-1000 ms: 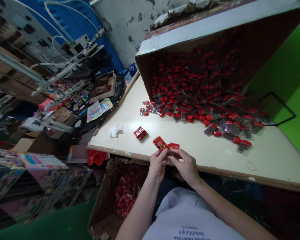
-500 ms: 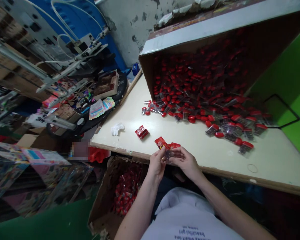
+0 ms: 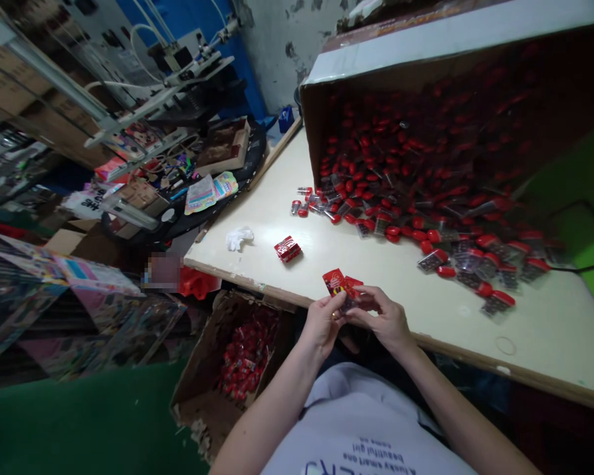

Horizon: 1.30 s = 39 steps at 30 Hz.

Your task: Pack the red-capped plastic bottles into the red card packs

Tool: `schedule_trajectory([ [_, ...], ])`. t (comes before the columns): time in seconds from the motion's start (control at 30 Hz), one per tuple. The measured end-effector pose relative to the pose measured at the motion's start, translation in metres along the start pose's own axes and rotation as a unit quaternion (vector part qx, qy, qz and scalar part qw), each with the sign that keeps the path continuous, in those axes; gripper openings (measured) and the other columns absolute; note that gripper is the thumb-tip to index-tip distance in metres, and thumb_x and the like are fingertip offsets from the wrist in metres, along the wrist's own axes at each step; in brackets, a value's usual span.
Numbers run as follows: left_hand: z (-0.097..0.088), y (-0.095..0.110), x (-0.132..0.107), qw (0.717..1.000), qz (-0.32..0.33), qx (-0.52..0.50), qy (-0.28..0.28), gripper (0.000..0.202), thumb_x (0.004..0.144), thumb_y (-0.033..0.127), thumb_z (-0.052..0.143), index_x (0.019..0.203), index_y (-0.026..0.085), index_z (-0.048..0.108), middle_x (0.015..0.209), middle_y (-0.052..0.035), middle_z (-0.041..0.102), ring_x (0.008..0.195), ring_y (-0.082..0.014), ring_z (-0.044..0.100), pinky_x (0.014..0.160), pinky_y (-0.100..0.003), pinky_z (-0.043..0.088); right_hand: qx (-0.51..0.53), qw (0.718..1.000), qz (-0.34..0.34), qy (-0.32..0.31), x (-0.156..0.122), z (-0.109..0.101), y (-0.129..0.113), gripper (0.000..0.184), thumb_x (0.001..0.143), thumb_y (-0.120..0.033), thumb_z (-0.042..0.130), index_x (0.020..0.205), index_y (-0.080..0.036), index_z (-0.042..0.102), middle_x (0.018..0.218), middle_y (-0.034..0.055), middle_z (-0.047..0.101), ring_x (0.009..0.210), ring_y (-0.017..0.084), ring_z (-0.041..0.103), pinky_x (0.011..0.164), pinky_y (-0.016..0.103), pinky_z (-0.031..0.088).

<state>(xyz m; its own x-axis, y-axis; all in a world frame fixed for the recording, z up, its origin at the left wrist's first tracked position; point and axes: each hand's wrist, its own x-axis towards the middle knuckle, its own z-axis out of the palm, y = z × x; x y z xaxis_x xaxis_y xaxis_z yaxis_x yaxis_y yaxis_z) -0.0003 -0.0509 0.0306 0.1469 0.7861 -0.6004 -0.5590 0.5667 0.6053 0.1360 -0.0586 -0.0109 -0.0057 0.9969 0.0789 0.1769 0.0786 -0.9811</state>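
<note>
Head view: left hand (image 3: 321, 323) and right hand (image 3: 381, 318), fingers (image 3: 375, 297) pinched on a red foil packet (image 3: 334, 282) at the tabletop (image 3: 549, 330) edge; 1 loose packet (image 3: 287, 249) at 11 o'clock; many red-capped packs (image 3: 495, 303) still spilling from a tipped carton (image 3: 455, 46) at 1 o'clock; red packets in a floor box (image 3: 200, 349) at 7 o'clock.

1. I have a route from the left hand (image 3: 321, 323) and right hand (image 3: 381, 316) across the cream tabletop (image 3: 539, 343), passing between a loose red packet (image 3: 288, 249) and the spilled red-capped packs (image 3: 376, 224).
2. The held red pack (image 3: 334, 282) sits just above the table's near edge.
3. A tipped cardboard carton (image 3: 426, 49) and its heap obstruct the far right.
4. A crumpled white scrap (image 3: 239, 238) lies far left.
5. Below the near edge, a cardboard box (image 3: 198, 389) stands left of my arms.
</note>
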Motion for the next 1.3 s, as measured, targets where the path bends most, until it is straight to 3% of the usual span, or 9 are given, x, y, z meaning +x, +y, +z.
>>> schedule_trajectory([
  [0.37, 0.0, -0.011, -0.003, 1.0, -0.004, -0.017, 0.023, 0.027, 0.058, 0.033, 0.077, 0.069, 0.01, 0.067, 0.071, -0.0067, 0.066, 0.065, -0.0111, 0.057, 0.072, -0.025, 0.042, -0.072, 0.997, -0.03, 0.017, 0.004, 0.003, 0.008, 0.038, 0.073, -0.043, 0.065, 0.105, -0.025, 0.06, 0.078, 0.0012, 0.068, 0.067, 0.018, 0.064, 0.066, 0.03, 0.053],
  [0.57, -0.009, -0.011, 0.002, 1.0, 0.025, 0.0, 0.014, 0.027, 0.066, 0.035, 0.071, 0.08, 0.011, 0.068, 0.085, -0.0102, 0.068, 0.077, -0.0149, 0.061, 0.077, -0.026, 0.043, -0.076, 0.996, -0.049, -0.024, 0.008, 0.004, 0.008, 0.041, 0.074, -0.042, 0.066, 0.11, -0.024, 0.057, 0.082, 0.0016, 0.068, 0.067, 0.016, 0.064, 0.066, 0.028, 0.052],
  [0.67, -0.049, 0.0, 0.003, 0.992, 0.065, 0.043, 0.095, 0.034, 0.063, 0.038, 0.071, 0.085, 0.012, 0.068, 0.09, -0.0115, 0.068, 0.085, -0.0189, 0.062, 0.078, -0.028, 0.044, -0.122, 0.992, -0.038, 0.001, 0.021, -0.011, 0.014, 0.037, 0.077, -0.042, 0.061, 0.108, -0.023, 0.058, 0.078, 0.0014, 0.068, 0.065, 0.016, 0.063, 0.064, 0.027, 0.051],
  [0.77, -0.126, 0.019, -0.003, 0.949, 0.114, 0.174, 0.236, 0.042, 0.056, 0.044, 0.073, 0.084, 0.012, 0.068, 0.083, -0.0102, 0.069, 0.081, -0.0228, 0.063, 0.072, -0.031, 0.046, -0.224, 0.97, -0.027, 0.086, 0.052, -0.044, 0.035, 0.028, 0.083, -0.041, 0.053, 0.101, -0.021, 0.061, 0.076, 0.0026, 0.067, 0.064, 0.016, 0.062, 0.065, 0.029, 0.049],
  [0.87, -0.211, 0.039, -0.018, 0.833, 0.074, 0.424, 0.347, 0.038, 0.055, 0.047, 0.07, 0.073, 0.014, 0.068, 0.069, -0.0085, 0.068, 0.078, -0.0315, 0.063, 0.066, -0.035, 0.045, -0.331, 0.932, -0.037, 0.142, 0.097, -0.082, 0.061, 0.026, 0.084, -0.033, 0.046, 0.098, -0.017, 0.063, 0.082, 0.0068, 0.067, 0.069, 0.019, 0.061, 0.067, 0.031, 0.047],
  [0.97, -0.251, 0.052, -0.028, 0.686, 0.014, 0.601, 0.409, 0.034, 0.06, 0.042, 0.066, 0.08, 0.015, 0.067, 0.082, -0.0142, 0.069, 0.089, -0.0371, 0.061, 0.071, -0.041, 0.043, -0.383, 0.908, -0.044, 0.162, 0.141, -0.102, 0.076, 0.027, 0.083, -0.029, 0.046, 0.099, -0.015, 0.063, 0.09, 0.0111, 0.064, 0.08, 0.023, 0.059, 0.075, 0.035, 0.044],
  [1.03, -0.239, 0.053, -0.024, 0.644, 0.078, 0.642, 0.41, 0.039, 0.066, 0.041, 0.06, 0.096, 0.016, 0.064, 0.098, -0.0155, 0.066, 0.096, -0.0343, 0.059, 0.078, -0.041, 0.042, -0.414, 0.898, -0.046, 0.144, 0.162, -0.101, 0.079, 0.03, 0.082, -0.031, 0.048, 0.104, -0.015, 0.061, 0.098, 0.013, 0.061, 0.086, 0.025, 0.056, 0.078, 0.036, 0.042],
  [1.17, -0.149, 0.032, 0.015, 0.732, 0.232, 0.587, 0.257, 0.032, 0.079, 0.043, 0.047, 0.092, 0.019, 0.063, 0.093, -0.0086, 0.067, 0.086, -0.0212, 0.061, 0.077, -0.029, 0.043, -0.481, 0.87, 0.003, 0.111, 0.185, -0.076, 0.078, 0.05, 0.078, -0.046, 0.053, 0.115, -0.014, 0.053, 0.102, 0.0163, 0.058, 0.093, 0.03, 0.051, 0.075, 0.038, 0.04],
  [1.3, -0.063, -0.003, 0.068, 0.703, 0.211, 0.655, 0.179, 0.034, 0.074, 0.05, 0.053, 0.08, 0.018, 0.063, 0.079, -0.0083, 0.065, 0.075, -0.0208, 0.059, 0.07, -0.03, 0.041, -0.491, 0.859, 0.07, 0.128, 0.194, -0.054, 0.077, 0.056, 0.074, -0.038, 0.059, 0.12, -0.011, 0.046, 0.103, 0.019, 0.056, 0.097, 0.032, 0.049, 0.075, 0.039, 0.039],
])
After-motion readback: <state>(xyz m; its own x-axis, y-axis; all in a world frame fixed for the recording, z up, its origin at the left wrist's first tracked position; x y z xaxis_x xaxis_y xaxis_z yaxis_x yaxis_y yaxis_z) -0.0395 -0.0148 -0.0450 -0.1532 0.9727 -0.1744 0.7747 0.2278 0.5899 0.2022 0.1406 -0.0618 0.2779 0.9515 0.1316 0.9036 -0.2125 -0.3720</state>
